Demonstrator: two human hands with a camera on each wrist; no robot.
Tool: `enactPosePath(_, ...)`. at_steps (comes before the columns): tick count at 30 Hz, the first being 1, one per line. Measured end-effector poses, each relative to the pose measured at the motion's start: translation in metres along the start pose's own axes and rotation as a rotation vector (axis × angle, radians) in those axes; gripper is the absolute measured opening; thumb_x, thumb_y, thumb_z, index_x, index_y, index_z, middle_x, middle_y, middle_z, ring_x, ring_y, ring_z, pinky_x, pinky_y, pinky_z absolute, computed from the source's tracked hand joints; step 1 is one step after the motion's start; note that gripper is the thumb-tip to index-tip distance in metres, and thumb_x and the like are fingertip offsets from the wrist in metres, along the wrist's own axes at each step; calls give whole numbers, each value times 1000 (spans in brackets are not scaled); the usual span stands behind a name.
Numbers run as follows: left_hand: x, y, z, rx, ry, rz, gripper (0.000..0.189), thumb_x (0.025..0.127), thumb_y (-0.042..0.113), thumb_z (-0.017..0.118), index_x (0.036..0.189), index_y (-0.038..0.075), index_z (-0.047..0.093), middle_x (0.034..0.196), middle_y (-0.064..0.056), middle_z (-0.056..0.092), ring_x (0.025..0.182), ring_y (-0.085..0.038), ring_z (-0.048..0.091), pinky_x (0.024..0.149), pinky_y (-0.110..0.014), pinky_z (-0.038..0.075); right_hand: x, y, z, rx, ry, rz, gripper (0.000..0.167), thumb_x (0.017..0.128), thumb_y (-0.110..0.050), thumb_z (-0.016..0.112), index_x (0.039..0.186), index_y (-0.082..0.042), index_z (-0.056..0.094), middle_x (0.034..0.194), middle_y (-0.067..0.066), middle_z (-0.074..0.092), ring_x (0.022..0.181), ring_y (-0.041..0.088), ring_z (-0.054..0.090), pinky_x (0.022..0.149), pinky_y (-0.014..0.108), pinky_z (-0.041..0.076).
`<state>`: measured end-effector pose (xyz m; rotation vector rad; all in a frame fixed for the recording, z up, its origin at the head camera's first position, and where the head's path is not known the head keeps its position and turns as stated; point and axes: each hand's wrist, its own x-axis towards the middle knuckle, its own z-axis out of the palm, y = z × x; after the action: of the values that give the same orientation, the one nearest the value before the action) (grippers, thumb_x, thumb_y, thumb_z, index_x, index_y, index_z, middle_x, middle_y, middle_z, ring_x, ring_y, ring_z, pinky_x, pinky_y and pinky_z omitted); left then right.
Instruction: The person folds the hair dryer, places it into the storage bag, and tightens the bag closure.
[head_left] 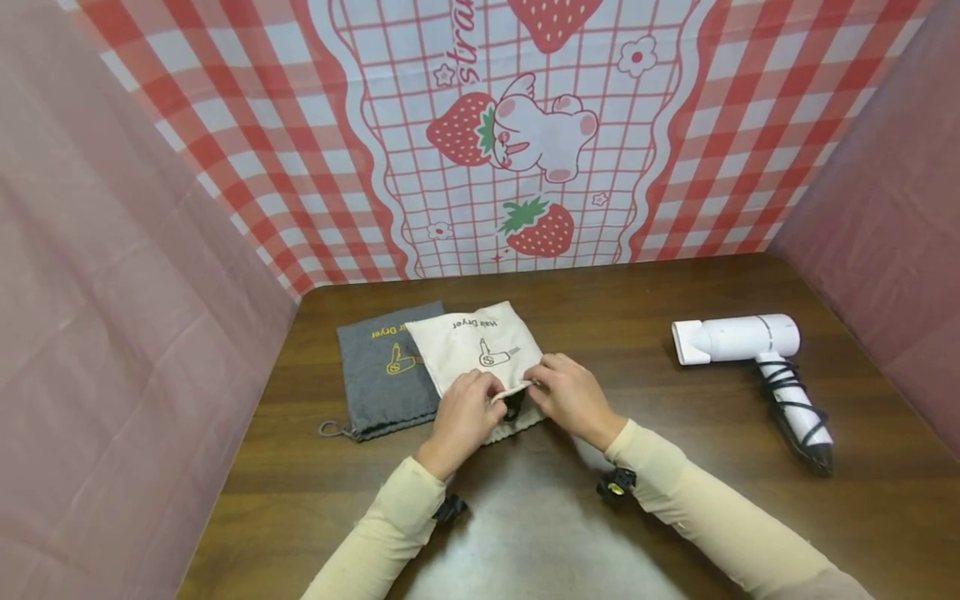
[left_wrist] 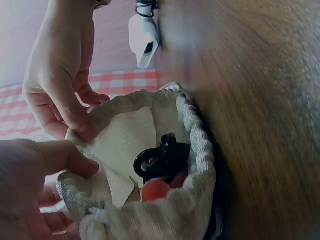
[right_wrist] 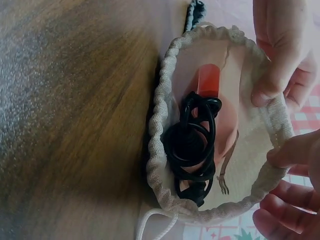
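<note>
A cream drawstring pouch printed "Hair Dryer" lies on the table with its mouth toward me. My left hand pinches the upper rim between thumb and fingers. Close to its right, my right hand pinches the same rim, and together they hold the mouth apart. Inside, the right wrist view shows a looped black cord over a pink body with a red end piece. The rest of that body is hidden by the cloth and cord. The pouch's gathered lower rim stays down by the tabletop.
A grey pouch with yellow print lies partly under the cream one, its cord loop sticking out left. At the right sits a white hair dryer, black cord wound round its handle. A checked strawberry cloth hangs behind the wooden table.
</note>
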<state>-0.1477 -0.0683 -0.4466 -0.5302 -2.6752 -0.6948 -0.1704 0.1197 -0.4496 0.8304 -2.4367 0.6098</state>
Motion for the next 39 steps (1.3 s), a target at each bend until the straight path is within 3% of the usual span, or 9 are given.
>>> enactPosePath(5,-3,0,-6,3,49,-22,13,73,12,75,81,13,64,75,1,63,70,-16,58,62,-30,47,-2,4,2,-3,17,43,15,71,-5,77,84,-10,71,77,1,62,71,20,57,61,36,49)
enactPosePath(10,-6,-4,-13,-26,72,-39,13,73,11,73,80,14,63,74,1,63,68,-15,58,62,-31,47,-6,16,4,-11,-33,184,20,70,-4,77,87,-9,68,79,4,59,65,21,57,59,39,49)
enactPosePath(15,-15,-16,-14,23,116,-62,15,69,8,72,79,14,63,72,1,61,66,-15,56,60,-32,46,-11,26,2,6,-54,313,20,71,-6,75,90,-7,67,81,6,61,67,24,61,59,43,49)
enactPosePath(20,-23,-25,-18,48,134,-130,16,67,10,73,78,14,62,72,1,60,66,-16,55,60,-34,46,-9,31,2,59,-93,430,20,75,-11,70,94,-6,66,87,8,67,75,27,65,64,46,50)
enactPosePath(24,-27,-28,-23,72,42,-251,16,71,17,73,77,15,58,71,0,59,65,-20,57,59,-36,46,-12,35,6,130,-135,492,25,81,-7,63,105,-2,66,95,14,72,78,30,66,71,48,51)
enactPosePath(29,-31,-33,-29,52,-105,-341,20,77,25,71,75,16,54,68,2,55,61,-19,54,57,-34,42,-18,42,12,457,-276,572,40,90,1,47,129,4,50,80,22,68,46,17,61,50,37,52)
enactPosePath(33,-33,-41,-31,-1,-215,-317,20,82,26,69,77,16,53,63,4,50,57,-14,46,54,-29,36,-19,45,16,715,-385,643,42,96,1,38,138,6,39,65,20,64,41,14,57,42,33,50)
enactPosePath(36,-35,-47,-33,-61,-320,-278,20,87,27,66,76,16,54,60,5,45,54,-12,42,53,-26,33,-19,46,15,783,-425,649,39,96,0,38,133,10,42,63,16,64,42,14,56,42,33,49)
enactPosePath(39,-35,-52,-35,-138,-410,-247,30,93,31,62,70,17,50,57,7,38,53,-10,38,53,-24,31,-18,46,12,777,-452,633,29,96,-1,40,120,11,50,59,10,61,41,11,54,41,31,48)
